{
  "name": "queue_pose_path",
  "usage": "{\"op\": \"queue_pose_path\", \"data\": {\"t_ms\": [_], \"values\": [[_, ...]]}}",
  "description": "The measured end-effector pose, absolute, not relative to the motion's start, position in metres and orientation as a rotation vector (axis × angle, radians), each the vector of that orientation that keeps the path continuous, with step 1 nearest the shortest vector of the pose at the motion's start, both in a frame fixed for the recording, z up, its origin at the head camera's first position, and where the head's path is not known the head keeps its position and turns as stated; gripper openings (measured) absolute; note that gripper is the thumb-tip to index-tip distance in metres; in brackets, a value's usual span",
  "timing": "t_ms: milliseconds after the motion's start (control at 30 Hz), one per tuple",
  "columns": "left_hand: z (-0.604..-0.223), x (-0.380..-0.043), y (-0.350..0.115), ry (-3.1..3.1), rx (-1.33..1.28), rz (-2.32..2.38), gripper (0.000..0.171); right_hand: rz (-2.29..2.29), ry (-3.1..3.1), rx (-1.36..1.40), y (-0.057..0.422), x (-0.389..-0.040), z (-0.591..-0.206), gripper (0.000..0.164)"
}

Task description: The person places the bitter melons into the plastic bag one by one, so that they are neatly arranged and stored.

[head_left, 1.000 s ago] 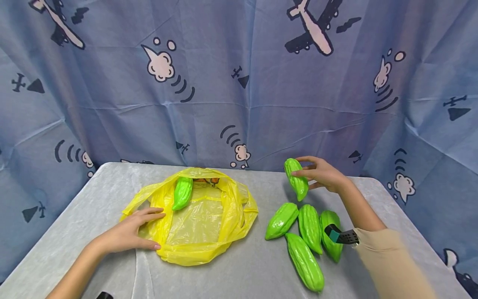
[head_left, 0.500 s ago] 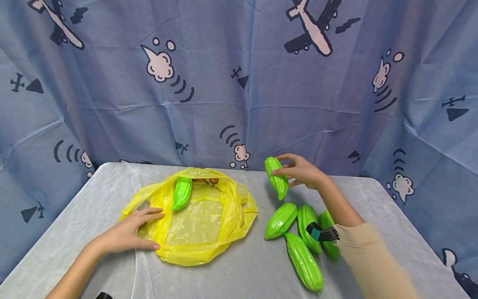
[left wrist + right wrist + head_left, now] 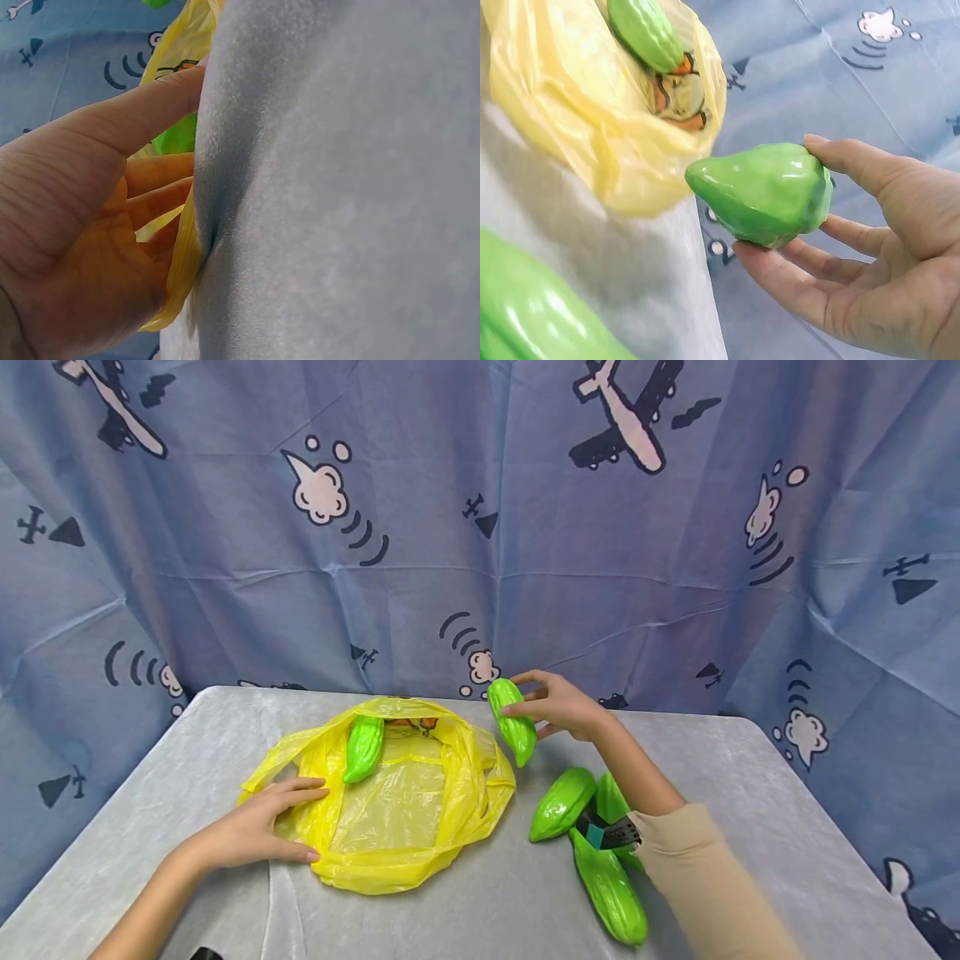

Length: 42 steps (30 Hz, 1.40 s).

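Observation:
My right hand (image 3: pixel 566 706) pinches a green bitter melon (image 3: pixel 513 723) between thumb and fingers, above the table just right of the yellow plastic bag (image 3: pixel 477 777). The right wrist view shows this melon (image 3: pixel 761 196) end-on, tapered tip towards the bag. At the bag's left rim my left hand (image 3: pixel 251 827) touches the plastic, fingers extended and thumb apart. In the left wrist view the fingers (image 3: pixel 161 171) lie against the yellow film (image 3: pixel 184 259). The bag lies with its mouth wide, and another bitter melon (image 3: pixel 365 749) is inside at its back left.
More bitter melons lie on the grey cloth-covered table (image 3: pixel 480 918) at right: one at the left of the group (image 3: pixel 562 804), one nearest the front (image 3: pixel 611 889). Others there are partly hidden under my right forearm (image 3: pixel 637 768). A blue patterned curtain (image 3: pixel 420 527) hangs behind.
My right hand has moved left with the bitter melon, from above the other melons to beside the bag. The left hand and the bag have stayed put.

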<state>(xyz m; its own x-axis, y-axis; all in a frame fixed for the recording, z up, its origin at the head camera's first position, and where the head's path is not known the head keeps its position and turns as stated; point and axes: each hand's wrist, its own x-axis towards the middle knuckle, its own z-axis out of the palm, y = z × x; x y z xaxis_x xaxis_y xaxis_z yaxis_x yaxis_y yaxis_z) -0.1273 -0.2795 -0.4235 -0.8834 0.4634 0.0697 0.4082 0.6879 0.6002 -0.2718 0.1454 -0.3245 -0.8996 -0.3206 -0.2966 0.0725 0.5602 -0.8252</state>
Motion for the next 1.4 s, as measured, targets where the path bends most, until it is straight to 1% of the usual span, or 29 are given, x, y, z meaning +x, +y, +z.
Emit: {"op": "queue_pose_path", "data": {"t_ms": [300,467,667,967,1400], "values": [[-0.424,-0.126,-0.282,2.819,0.714,0.963,0.080,-1.332,2.337,-0.226,0.111,-0.259,-0.328,0.072],[-0.425,-0.126,-0.282,2.823,0.741,0.962,0.079,-1.349,2.322,-0.206,0.092,-0.249,-0.330,0.068],[-0.425,-0.126,-0.284,2.807,0.711,0.970,0.080,-1.383,2.272,-0.195,0.068,-0.236,-0.334,0.065],[-0.424,-0.128,-0.283,2.803,0.728,0.967,0.080,-1.405,2.272,-0.158,0.043,-0.223,-0.345,0.067],[-0.424,-0.129,-0.282,2.813,0.746,0.980,0.081,-1.431,2.303,-0.104,0.017,-0.219,-0.363,0.067]]}}
